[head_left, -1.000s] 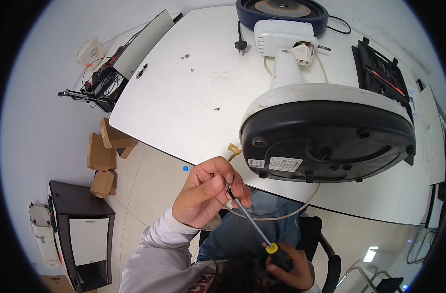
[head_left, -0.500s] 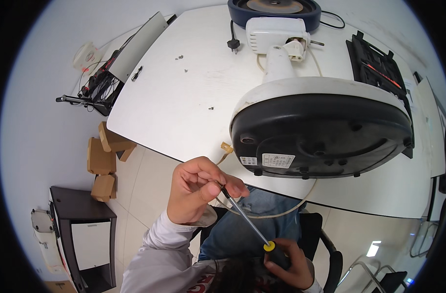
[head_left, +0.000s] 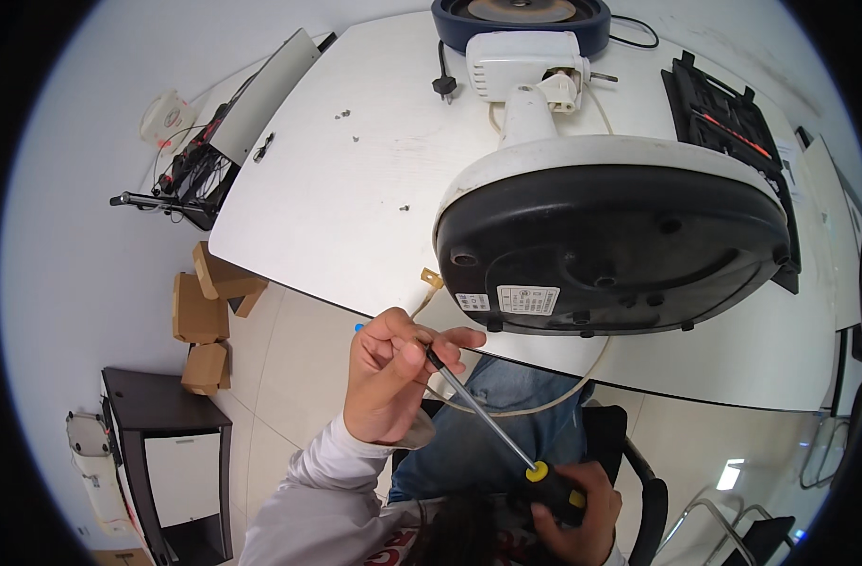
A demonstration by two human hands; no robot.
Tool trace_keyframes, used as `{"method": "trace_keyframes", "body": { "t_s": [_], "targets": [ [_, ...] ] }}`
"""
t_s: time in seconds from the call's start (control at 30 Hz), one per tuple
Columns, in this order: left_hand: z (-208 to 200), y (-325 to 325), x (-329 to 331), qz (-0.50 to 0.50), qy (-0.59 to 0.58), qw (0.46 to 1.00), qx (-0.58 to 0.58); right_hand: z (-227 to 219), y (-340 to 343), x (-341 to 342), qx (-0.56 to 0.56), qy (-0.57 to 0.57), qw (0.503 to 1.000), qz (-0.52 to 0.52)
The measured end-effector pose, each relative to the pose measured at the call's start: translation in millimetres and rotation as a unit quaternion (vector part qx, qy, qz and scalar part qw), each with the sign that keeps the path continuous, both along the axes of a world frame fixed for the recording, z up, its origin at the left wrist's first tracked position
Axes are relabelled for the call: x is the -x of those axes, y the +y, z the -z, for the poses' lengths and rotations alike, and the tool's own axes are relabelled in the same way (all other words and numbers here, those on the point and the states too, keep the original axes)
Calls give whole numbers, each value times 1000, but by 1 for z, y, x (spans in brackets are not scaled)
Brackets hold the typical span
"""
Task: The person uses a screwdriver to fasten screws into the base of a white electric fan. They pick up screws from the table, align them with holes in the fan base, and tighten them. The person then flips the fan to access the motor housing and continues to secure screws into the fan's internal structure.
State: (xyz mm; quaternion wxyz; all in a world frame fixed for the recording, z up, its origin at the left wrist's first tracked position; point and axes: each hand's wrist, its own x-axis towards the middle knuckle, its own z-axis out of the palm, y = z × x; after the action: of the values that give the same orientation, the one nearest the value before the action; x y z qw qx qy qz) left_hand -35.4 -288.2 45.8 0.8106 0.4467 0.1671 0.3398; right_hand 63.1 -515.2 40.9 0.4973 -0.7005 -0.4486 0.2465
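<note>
My right hand (head_left: 585, 514) is wrapped round the black and yellow handle of a screwdriver (head_left: 488, 420), whose shaft slants up to the left. At its dark tip, the thumb and fingers of my left hand (head_left: 389, 368) are pinched together; what they hold there is too small to make out. Just beyond my hands an electric fan (head_left: 525, 123) without its blades lies on its side, the black underside of its base (head_left: 605, 250) facing me. Its pale cord (head_left: 535, 410) loops down over my lap, and a yellowish plug (head_left: 432, 277) sticks out beside the base.
Several small screws (head_left: 405, 208) lie scattered on the white table (head_left: 337, 217). A black tool case (head_left: 723, 123) stands open at the right. At the back is a round blue-rimmed device (head_left: 521, 24) with a black plug (head_left: 444, 87). Cardboard boxes (head_left: 200, 308) and a dark cabinet (head_left: 167, 406) are at the left.
Both hands and the screwdriver have shifted slightly right in the picture, while the table and fan have moved slightly up and left. The right hand has turned a little on the handle.
</note>
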Motion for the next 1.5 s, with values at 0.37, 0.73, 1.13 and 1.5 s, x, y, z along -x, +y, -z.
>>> {"method": "trace_keyframes", "body": {
  "t_s": [0.37,0.73,1.13,1.5],
  "targets": [
    [-2,1,2,-3,-3,1000,20,-19,-7,-5,-10,-123,992,-11],
    [8,1,8,26,-25,999,12,-24,-7,-13,-44,-229,972,6],
    [8,-12,6,-7,-66,994,90,-16,-5,-6,-51,-195,979,29],
    [3,-28,-8,22,-66,996,55,-9,-26,-9,-48,-205,976,48]
  ]
}}
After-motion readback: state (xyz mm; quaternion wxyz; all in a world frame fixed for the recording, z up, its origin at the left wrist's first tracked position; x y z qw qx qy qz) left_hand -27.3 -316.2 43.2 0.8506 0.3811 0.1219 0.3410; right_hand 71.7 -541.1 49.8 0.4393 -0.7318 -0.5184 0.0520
